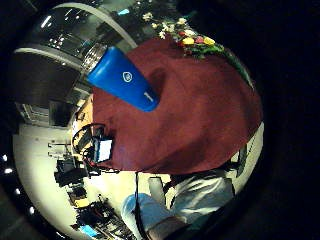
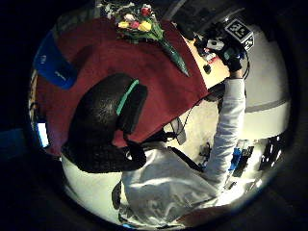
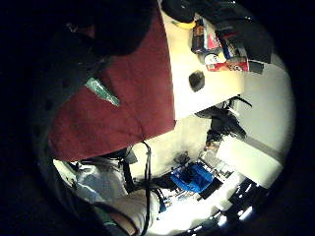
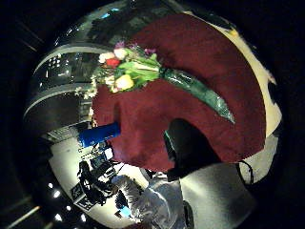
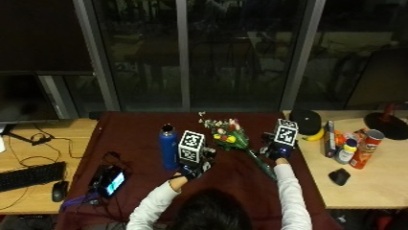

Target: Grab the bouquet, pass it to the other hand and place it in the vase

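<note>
The bouquet is seen lying on the dark red cloth toward the far edge of the tabletop, its blooms turned to the windows and its green wrapped stem slanting back toward the near right corner of the cloth. The right hand is held over the stem end and the left hand just beside the blue bottle, the only vessel in view that could serve as the vase; whether either hand's fingers are spread or curled cannot be told, and nothing is seen gripped. The pick-up is judged not yet made. A pinch taken too near the thin stem tip could let the heavy flower head droop or swing, and the tall narrow bottle, standing close to the left hand, could be knocked over during the hand-over or when the stem is fed into its small mouth
</note>
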`<move>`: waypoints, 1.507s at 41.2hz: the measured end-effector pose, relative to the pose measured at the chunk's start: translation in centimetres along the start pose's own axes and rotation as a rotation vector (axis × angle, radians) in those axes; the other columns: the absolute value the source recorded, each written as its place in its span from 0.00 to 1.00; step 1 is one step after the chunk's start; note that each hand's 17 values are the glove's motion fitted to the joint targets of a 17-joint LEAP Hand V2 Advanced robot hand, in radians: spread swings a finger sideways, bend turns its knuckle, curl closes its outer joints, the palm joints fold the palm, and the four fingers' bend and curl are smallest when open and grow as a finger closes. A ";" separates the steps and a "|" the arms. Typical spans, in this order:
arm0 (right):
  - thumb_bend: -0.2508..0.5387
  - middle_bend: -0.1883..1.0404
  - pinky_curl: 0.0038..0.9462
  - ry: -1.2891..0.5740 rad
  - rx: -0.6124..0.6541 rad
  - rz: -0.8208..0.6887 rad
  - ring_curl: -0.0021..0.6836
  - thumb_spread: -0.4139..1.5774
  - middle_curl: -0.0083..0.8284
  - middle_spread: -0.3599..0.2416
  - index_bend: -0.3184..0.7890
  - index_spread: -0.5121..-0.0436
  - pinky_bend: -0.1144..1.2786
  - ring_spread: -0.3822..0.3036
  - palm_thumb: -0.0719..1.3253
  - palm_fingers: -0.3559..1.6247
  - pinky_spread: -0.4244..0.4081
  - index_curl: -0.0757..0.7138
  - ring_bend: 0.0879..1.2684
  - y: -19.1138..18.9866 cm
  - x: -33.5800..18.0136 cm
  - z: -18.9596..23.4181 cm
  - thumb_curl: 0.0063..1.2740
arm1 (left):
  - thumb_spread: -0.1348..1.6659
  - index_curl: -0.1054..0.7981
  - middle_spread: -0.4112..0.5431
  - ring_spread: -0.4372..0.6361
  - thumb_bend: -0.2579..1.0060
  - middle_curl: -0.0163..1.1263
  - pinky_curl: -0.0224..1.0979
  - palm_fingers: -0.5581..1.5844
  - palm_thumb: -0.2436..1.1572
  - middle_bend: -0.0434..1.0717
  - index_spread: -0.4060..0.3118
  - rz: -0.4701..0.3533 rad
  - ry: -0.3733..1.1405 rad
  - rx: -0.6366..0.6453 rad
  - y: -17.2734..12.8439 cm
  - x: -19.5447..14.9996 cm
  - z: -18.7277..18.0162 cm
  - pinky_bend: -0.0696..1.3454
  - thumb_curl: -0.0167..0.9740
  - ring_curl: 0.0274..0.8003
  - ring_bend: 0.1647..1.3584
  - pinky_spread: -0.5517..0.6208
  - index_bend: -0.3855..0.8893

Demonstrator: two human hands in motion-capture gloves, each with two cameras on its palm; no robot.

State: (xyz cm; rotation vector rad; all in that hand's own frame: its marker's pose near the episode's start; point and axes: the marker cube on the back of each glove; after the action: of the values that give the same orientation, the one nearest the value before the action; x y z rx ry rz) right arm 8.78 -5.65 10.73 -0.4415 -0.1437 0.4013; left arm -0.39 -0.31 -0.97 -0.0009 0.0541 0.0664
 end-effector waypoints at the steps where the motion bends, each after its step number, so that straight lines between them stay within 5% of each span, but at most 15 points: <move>1: 0.31 0.37 0.40 0.001 0.063 -0.031 0.50 0.72 0.46 0.72 0.33 0.73 0.68 0.69 0.42 0.34 0.80 0.21 0.49 -1.1 0.1 0.3 0.27 | 0.70 0.47 0.64 0.68 0.19 0.26 0.31 0.41 0.36 0.19 0.60 0.001 0.000 -0.003 0.0 0.0 0.1 0.27 0.29 0.33 0.33 0.75 0.42; 6: 0.30 0.36 0.40 -0.003 0.147 -0.067 0.51 0.72 0.46 0.71 0.34 0.72 0.69 0.66 0.44 0.34 0.80 0.20 0.50 -4.5 0.4 2.3 0.28 | 0.70 0.47 0.64 0.68 0.19 0.27 0.31 0.41 0.36 0.19 0.60 -0.001 0.003 -0.012 -0.1 -0.1 0.4 0.27 0.29 0.33 0.33 0.75 0.42; 12: 0.30 0.37 0.39 -0.001 -0.118 0.067 0.51 0.72 0.47 0.64 0.35 0.69 0.70 0.61 0.48 0.36 0.79 0.20 0.49 -4.1 1.1 4.9 0.29 | 0.70 0.47 0.64 0.68 0.19 0.27 0.31 0.41 0.36 0.19 0.60 0.003 0.009 -0.023 -0.4 -0.1 0.7 0.27 0.29 0.34 0.33 0.75 0.42; 17: 0.30 0.38 0.39 -0.029 0.089 -0.045 0.51 0.72 0.48 0.59 0.36 0.64 0.69 0.58 0.50 0.37 0.77 0.21 0.49 -7.0 1.1 5.9 0.30 | 0.70 0.48 0.64 0.68 0.19 0.27 0.32 0.41 0.36 0.19 0.59 0.004 0.006 -0.025 -0.5 0.0 0.9 0.27 0.29 0.34 0.33 0.75 0.43; 22: 0.29 0.36 0.39 -0.038 0.084 -0.019 0.52 0.71 0.48 0.60 0.35 0.65 0.70 0.57 0.51 0.36 0.76 0.21 0.49 -8.0 1.4 7.0 0.30 | 0.70 0.48 0.64 0.68 0.19 0.27 0.32 0.41 0.36 0.19 0.58 0.007 0.003 -0.022 -0.4 0.0 0.9 0.27 0.29 0.34 0.33 0.75 0.43; 29: 0.28 0.31 0.41 0.000 -0.176 0.085 0.52 0.71 0.46 0.69 0.35 0.69 0.74 0.64 0.51 0.31 0.78 0.22 0.47 -3.1 1.2 8.0 0.30 | 0.70 0.48 0.64 0.68 0.19 0.27 0.32 0.41 0.36 0.19 0.58 0.014 -0.004 -0.036 -0.1 0.0 0.9 0.27 0.30 0.34 0.33 0.75 0.43; 36: 0.29 0.33 0.39 0.014 0.086 0.036 0.51 0.71 0.47 0.71 0.35 0.71 0.73 0.66 0.51 0.32 0.79 0.22 0.48 -3.4 1.0 8.3 0.30 | 0.70 0.48 0.64 0.68 0.19 0.27 0.32 0.41 0.36 0.19 0.58 0.010 -0.009 -0.041 -0.1 -0.2 1.2 0.26 0.30 0.34 0.33 0.75 0.43; 54: 0.29 0.36 0.38 -0.006 0.021 0.110 0.52 0.72 0.48 0.64 0.35 0.70 0.70 0.59 0.52 0.35 0.76 0.22 0.50 -4.3 0.5 11.2 0.30 | 0.70 0.48 0.64 0.68 0.19 0.27 0.32 0.41 0.36 0.19 0.58 0.012 -0.020 -0.058 -0.1 0.1 1.6 0.26 0.30 0.34 0.33 0.75 0.43; 62: 0.29 0.40 0.38 0.001 0.095 0.094 0.52 0.72 0.50 0.59 0.34 0.68 0.69 0.56 0.53 0.36 0.75 0.21 0.47 -5.1 0.1 10.9 0.30 | 0.70 0.48 0.64 0.68 0.19 0.27 0.32 0.41 0.36 0.19 0.58 0.020 -0.004 -0.049 0.0 0.3 1.5 0.26 0.30 0.34 0.33 0.75 0.42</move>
State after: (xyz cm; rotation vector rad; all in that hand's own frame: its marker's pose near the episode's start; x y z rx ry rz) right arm 8.24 -5.56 22.76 -0.3560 -0.1028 0.4986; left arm 0.02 -0.28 0.54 -0.0494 0.0482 0.0882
